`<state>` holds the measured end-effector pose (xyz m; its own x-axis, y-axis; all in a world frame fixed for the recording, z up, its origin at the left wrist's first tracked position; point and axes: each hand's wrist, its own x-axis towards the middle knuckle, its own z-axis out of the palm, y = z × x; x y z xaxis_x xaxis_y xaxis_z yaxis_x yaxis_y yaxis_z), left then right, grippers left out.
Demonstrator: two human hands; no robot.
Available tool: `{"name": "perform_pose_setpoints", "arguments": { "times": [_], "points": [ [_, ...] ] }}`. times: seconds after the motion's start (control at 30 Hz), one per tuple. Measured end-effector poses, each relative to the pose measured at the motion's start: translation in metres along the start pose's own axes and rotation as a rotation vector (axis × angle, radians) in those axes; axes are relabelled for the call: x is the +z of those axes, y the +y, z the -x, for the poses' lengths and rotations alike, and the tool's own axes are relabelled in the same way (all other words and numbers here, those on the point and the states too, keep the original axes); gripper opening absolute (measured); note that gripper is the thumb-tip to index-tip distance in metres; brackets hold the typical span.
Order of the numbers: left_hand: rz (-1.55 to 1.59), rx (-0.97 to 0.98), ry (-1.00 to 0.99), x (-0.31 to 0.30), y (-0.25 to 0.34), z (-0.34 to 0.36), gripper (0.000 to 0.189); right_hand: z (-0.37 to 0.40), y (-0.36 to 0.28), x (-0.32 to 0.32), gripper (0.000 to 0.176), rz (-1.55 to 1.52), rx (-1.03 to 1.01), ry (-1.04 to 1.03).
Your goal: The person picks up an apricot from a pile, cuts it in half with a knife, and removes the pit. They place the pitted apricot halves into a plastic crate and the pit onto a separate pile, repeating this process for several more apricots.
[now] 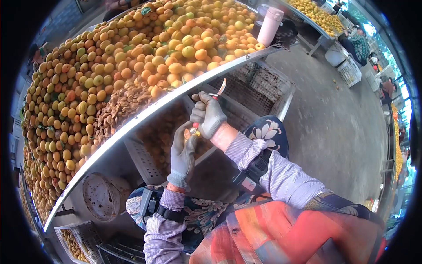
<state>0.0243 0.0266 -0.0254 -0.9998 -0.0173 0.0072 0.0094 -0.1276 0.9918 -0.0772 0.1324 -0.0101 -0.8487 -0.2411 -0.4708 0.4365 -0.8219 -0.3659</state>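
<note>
My right hand (208,113), in a grey glove, is closed around a curved knife (223,86). Its hooked blade points up and away, and a red part of the handle shows below the fist. My left hand (182,156), also gloved, pinches an apricot (187,133) right beside the lower end of that handle. Part of the fruit is hidden by the fingers. Both hands are close together over a crate (143,160) of apricots beneath the table edge. Beyond them, a large heap of apricots (132,57) covers the table, with a pile of brown pits (121,105) near its rim.
The metal table rim (145,113) curves across in front of me. A pink bottle (270,27) stands at its far corner. Under the table are a white crate (281,86) and a dirty bucket (101,196). Another fruit crate (88,237) sits lower left. People work at the right.
</note>
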Motion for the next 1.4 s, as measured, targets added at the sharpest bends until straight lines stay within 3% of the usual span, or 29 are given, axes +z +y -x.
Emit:
{"name": "perform_pose_setpoints", "arguments": {
  "times": [0.4,0.43,0.53,0.6,0.67,0.73,0.77,0.83,0.87,0.93,1.03,1.17,1.23,1.27,1.33,1.4],
  "points": [
    [-0.158,0.045,0.191,0.0,0.003,-0.003,0.03,-0.007,0.014,0.0,0.022,-0.205,0.065,0.047],
    [-0.212,0.179,0.162,-0.003,-0.002,-0.003,0.03,-0.011,0.015,-0.003,0.023,-0.286,0.098,0.047],
    [-0.226,0.238,0.061,-0.017,-0.037,-0.012,0.041,-0.005,0.007,0.012,0.023,-0.159,0.002,-0.012],
    [-0.059,0.077,0.063,-0.015,-0.021,-0.009,0.044,0.003,-0.007,0.031,0.021,-0.18,-0.01,-0.019],
    [-0.009,0.141,0.084,-0.012,-0.003,-0.005,0.044,0.001,-0.02,0.032,0.019,-0.152,-0.094,-0.052],
    [-0.129,0.199,0.152,-0.017,-0.001,-0.007,0.045,0.0,-0.031,0.018,0.023,0.044,-0.143,-0.202],
    [-0.066,0.136,0.153,-0.021,-0.008,-0.01,0.045,0.009,-0.032,0.014,0.022,0.204,-0.167,-0.204],
    [-0.276,0.328,0.175,-0.02,0.002,-0.01,0.045,0.025,-0.025,0.007,0.02,0.508,-0.157,-0.162],
    [-0.405,0.322,0.125,-0.022,0.008,-0.007,0.045,0.03,-0.018,0.0,0.019,0.655,-0.124,-0.097],
    [-0.329,0.319,0.101,-0.018,0.003,-0.009,0.048,0.021,0.006,-0.025,0.018,0.83,-0.161,-0.148],
    [-0.492,0.186,0.191,-0.013,0.017,-0.002,0.05,0.025,0.028,-0.035,0.016,0.711,-0.115,-0.214],
    [-0.727,0.178,0.17,-0.019,0.02,-0.001,0.052,0.028,0.03,-0.035,0.016,0.754,-0.109,-0.221],
    [-0.772,0.118,0.162,-0.018,0.025,-0.002,0.054,0.032,0.028,-0.033,0.013,0.822,-0.244,-0.263],
    [-0.766,0.12,0.164,-0.018,0.021,-0.004,0.054,0.032,0.028,-0.033,0.013,0.827,-0.246,-0.263],
    [-0.44,0.139,0.115,-0.018,0.011,-0.005,0.053,0.033,0.031,-0.036,0.013,0.815,-0.3,-0.261],
    [-0.464,0.167,0.123,-0.018,0.008,-0.005,0.051,0.031,0.035,-0.039,0.012,0.783,-0.293,-0.251]
  ]
}}
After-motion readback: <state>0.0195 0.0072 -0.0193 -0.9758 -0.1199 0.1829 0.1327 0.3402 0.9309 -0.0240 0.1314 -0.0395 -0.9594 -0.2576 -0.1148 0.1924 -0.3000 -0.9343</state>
